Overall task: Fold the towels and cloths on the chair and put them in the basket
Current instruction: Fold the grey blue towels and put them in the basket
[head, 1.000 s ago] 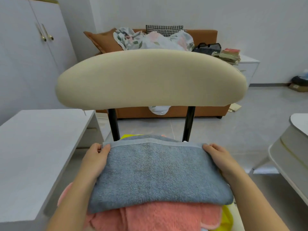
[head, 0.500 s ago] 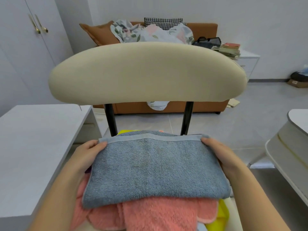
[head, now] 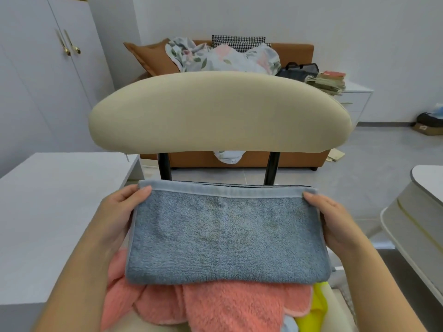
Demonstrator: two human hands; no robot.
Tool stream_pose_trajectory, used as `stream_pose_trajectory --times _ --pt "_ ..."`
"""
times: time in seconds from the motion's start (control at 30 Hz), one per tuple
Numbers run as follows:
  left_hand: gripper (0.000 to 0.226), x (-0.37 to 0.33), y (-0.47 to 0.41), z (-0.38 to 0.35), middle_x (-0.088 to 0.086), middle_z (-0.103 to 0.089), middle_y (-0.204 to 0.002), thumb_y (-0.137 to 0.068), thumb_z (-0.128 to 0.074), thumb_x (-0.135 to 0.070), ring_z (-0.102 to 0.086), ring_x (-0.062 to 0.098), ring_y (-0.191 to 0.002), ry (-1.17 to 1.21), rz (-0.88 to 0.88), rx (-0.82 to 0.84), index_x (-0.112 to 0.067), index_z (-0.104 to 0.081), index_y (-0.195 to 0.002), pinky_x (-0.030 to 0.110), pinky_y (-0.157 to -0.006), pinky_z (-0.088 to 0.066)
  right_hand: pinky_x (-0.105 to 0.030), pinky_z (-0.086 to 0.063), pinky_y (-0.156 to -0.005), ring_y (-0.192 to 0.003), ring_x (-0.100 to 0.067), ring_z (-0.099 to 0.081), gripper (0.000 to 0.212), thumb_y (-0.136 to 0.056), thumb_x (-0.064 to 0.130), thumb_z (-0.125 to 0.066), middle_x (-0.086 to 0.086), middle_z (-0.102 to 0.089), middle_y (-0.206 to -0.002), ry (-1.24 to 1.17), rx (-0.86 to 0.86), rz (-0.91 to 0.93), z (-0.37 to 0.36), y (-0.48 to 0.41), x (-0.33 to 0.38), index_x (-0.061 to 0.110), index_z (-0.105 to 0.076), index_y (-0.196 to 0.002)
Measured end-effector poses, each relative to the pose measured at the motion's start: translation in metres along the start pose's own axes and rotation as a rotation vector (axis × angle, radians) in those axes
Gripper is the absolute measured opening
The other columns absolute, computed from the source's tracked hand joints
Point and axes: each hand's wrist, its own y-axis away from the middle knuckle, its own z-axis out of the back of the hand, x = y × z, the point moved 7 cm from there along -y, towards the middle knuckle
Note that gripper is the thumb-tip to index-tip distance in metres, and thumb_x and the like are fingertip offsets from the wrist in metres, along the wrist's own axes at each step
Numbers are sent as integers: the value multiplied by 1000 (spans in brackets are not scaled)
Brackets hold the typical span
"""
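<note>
Both hands grip the folded towel. My left hand (head: 117, 216) pinches its left end, thumb on top by the hemmed corner and fingers tucked beneath, and my right hand (head: 335, 224) does the same at the right end. Neither is spread; each is closed on the cloth's edge. Between them the grey towel (head: 225, 236) lies flat as a neat folded band over the seat of the chair (head: 215, 111), in front of its backrest. I can't tell whether it is lifted clear of the pile.

I judge this fold finished, so the step in hand is carrying the towel to the basket. That calls for holding both ends level so the layers don't slide apart.

Under the towel, on the chair seat, a pink cloth (head: 227, 307) and a yellow cloth (head: 316, 305) lie unfolded. Right of the chair stands a pale rounded tub (head: 407, 224), possibly the basket, though I can't be sure.
</note>
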Motion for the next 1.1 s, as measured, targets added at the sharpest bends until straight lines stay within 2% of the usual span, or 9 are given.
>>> stream_pose_trajectory --times 0.17,0.3,0.4,0.5,0.6,0.73,0.83,0.93,1.1 --pt "18 -42 26 -4 -4 -70 -69 -55 -79 -28 -63 7 -65 60 -264 59 -20 -76 -71 17 -61 -53 -25 -56 -63 -75 -13 -67 40 -55 46 -76 -2 -72 -82 -8 25 196 4 22 25 18 -76 -84" --pt "56 -66 42 -2 -5 -72 -80 -38 -86 -59 -65 7 -76 -26 -380 181 -23 -77 -80 16 -70 -54 -25 -52 -63 -69 -5 -65 8 -68 30 -71 6 -70 -74 -50 -3 283 11 37 43 26 -77 -73" --pt "61 -75 51 -1 -5 -74 -87 -38 -82 -67 -65 6 -84 -176 -439 209 -27 -78 -83 14 -77 -52 -28 -47 -67 -67 -2 -62 18 -80 24 -62 9 -68 -69 -44 -48 336 18 42 51 28 -76 -69" --pt "49 -84 60 5 2 -73 -79 -43 -83 -59 -64 4 -73 -341 -475 194 -24 -76 -77 15 -72 -52 -18 -51 -62 -70 -2 -63 37 -49 54 -78 9 -69 -72 4 5 394 12 51 61 29 -77 -76" --pt "46 -93 66 16 21 -67 -83 -53 -78 -52 -62 25 -74 -561 -483 243 -13 -72 -77 35 -79 -49 -18 -50 -64 -75 -7 -62 61 -36 65 -82 6 -69 -78 37 23 449 12 63 71 26 -76 -82" --pt "58 -112 87 19 2 -64 -75 -56 -68 -71 -54 28 -69 -806 -517 327 -18 -71 -80 33 -69 -45 -33 -44 -79 -89 -19 -57 64 -42 65 -81 -3 -67 -89 54 60 484 7 89 89 23 -76 -90" --pt "32 -135 108 22 -5 -61 -73 -68 -71 -57 -40 9 -51 -839 -610 271 -26 -70 -77 20 -51 -34 -26 -49 -77 -87 -13 -59 64 -39 67 -82 2 -69 -88 78 67 515 8 112 101 26 -76 -88" --pt "49 -143 126 29 -8 -65 -79 -58 -66 -69 -43 6 -52 -819 -630 227 -27 -72 -83 16 -50 -35 -16 -51 -68 -80 -3 -60 64 -36 71 -80 8 -69 -83 126 76 553 13 134 109 30 -76 -85" --pt "15 -129 150 22 -5 -67 -73 -76 -76 -12 -60 4 -65 -642 -562 173 -25 -71 -77 8 -61 -43 -34 -45 -80 -89 -14 -59 52 -50 71 -75 10 -69 -83 210 -10 524 20 161 101 33 -75 -86"
